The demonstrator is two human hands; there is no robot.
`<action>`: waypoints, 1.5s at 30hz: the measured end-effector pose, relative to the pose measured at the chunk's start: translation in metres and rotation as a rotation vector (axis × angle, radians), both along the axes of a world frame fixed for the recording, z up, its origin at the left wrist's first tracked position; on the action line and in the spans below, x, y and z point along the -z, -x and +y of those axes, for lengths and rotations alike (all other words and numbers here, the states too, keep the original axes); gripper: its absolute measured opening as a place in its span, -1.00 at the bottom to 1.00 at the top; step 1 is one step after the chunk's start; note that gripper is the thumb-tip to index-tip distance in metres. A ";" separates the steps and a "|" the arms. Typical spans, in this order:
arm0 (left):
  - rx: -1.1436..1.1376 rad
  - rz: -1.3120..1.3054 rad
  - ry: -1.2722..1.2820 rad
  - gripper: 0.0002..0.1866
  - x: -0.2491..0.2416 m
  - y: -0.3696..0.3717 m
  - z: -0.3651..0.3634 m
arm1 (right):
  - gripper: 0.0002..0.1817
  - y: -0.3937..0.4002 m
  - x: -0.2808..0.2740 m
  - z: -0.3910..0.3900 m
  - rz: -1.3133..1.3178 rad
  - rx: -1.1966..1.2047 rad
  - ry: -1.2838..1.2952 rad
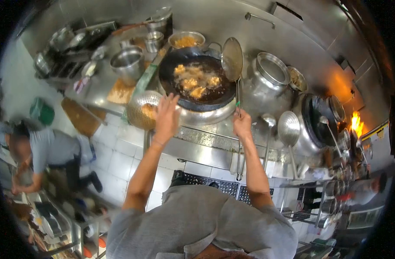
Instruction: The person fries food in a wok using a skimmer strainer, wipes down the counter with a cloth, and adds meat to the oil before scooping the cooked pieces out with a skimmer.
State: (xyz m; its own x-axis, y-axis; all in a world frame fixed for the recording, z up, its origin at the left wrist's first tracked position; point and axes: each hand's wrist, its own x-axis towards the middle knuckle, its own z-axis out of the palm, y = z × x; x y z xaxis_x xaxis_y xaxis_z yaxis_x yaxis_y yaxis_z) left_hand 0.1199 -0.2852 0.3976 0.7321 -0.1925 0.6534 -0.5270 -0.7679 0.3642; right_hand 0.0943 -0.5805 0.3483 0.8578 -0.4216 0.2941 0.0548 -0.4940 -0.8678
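My right hand [242, 124] is closed around the long wire handle of a round mesh skimmer [232, 58], whose head stands tilted up at the right rim of a black wok [166, 82]. Golden pieces of food [189, 83] bubble in dark oil inside the wok. My left hand [166, 115], slightly blurred, is open at the wok's near left edge, fingers apart. It overlaps the right side of a perforated ladle [139, 114], in which a golden-brown piece [148, 111] lies.
Behind the wok sits a bowl of fried bits [186, 40]. To the right stand a lidded steel pot [273, 69], another perforated ladle [288, 129] and a second wok [320, 123]; flames [357, 124] rise at far right. A person [55, 151] crouches at left.
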 end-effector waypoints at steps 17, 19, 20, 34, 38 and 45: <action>1.351 -0.439 1.030 -0.70 -0.222 0.181 0.078 | -0.72 0.001 -0.012 0.018 0.422 -0.550 -1.194; 1.462 -0.601 0.961 -0.60 -0.248 0.193 0.088 | -0.73 0.013 -0.016 0.033 0.400 -0.495 -1.060; 1.422 -0.253 0.802 -0.57 -0.263 0.203 0.102 | -0.74 0.020 -0.019 0.041 0.367 -0.432 -0.939; 1.208 -0.614 0.951 -0.75 -0.198 0.264 0.217 | -0.67 0.023 -0.056 0.040 0.320 -0.273 -0.450; 1.653 0.015 0.907 -0.92 -0.244 0.193 0.128 | -0.69 -0.004 -0.030 0.006 0.172 -0.131 -0.210; 2.124 -0.178 1.185 -0.82 -0.241 0.190 0.104 | -0.84 0.002 -0.054 0.015 0.452 -0.190 -0.475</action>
State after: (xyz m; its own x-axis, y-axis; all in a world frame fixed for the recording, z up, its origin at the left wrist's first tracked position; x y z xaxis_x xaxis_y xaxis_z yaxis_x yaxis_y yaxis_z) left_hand -0.0697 -0.1817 0.6389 0.0825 0.0575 0.9949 -0.0429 0.9976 -0.0541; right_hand 0.0919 -0.5652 0.4018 0.9246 -0.2463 -0.2907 -0.3164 -0.0712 -0.9460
